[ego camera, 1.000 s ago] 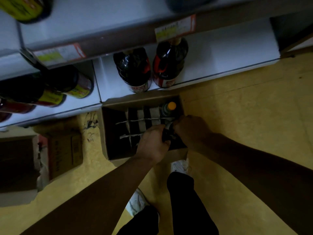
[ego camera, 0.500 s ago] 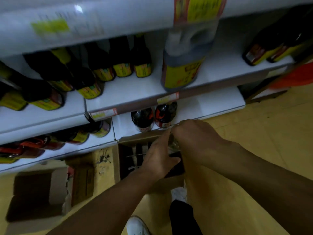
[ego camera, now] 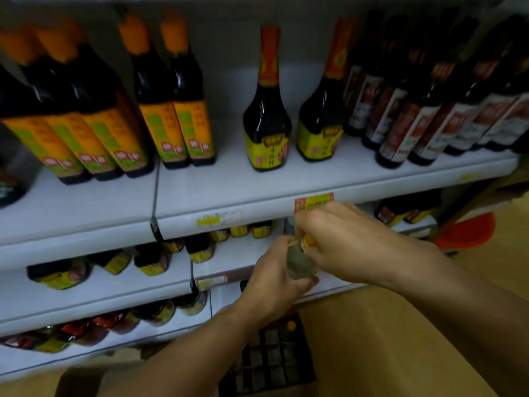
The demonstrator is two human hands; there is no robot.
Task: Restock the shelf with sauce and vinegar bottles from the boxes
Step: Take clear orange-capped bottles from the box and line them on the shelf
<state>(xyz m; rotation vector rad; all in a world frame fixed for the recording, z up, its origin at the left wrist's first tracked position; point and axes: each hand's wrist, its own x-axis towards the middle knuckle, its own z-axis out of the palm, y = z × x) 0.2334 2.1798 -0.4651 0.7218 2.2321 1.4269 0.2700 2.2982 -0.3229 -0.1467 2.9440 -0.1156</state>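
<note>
Both hands hold one pale bottle (ego camera: 299, 257) with an orange cap, raised in front of the white shelf (ego camera: 257, 193). My left hand (ego camera: 276, 285) grips its body from below. My right hand (ego camera: 343, 239) grips its neck and cap from above. Below, the open cardboard box (ego camera: 269, 365) with dividers stands on the floor, one orange-capped bottle (ego camera: 291, 325) left in it. On the shelf above stand two dark sauce bottles with yellow labels (ego camera: 267, 124), with a gap between and around them.
Orange-labelled dark bottles (ego camera: 108, 130) fill the shelf's left side, red-and-white-labelled bottles (ego camera: 429, 116) the right. Lower shelves (ego camera: 86, 287) hold more dark bottles. A red object (ego camera: 465, 232) sits at the right on the yellow floor (ego camera: 386, 339).
Both hands have lifted the bottle out of the box and up to the level of the shelf's price strip. The view has swung up from the floor to the shelves.
</note>
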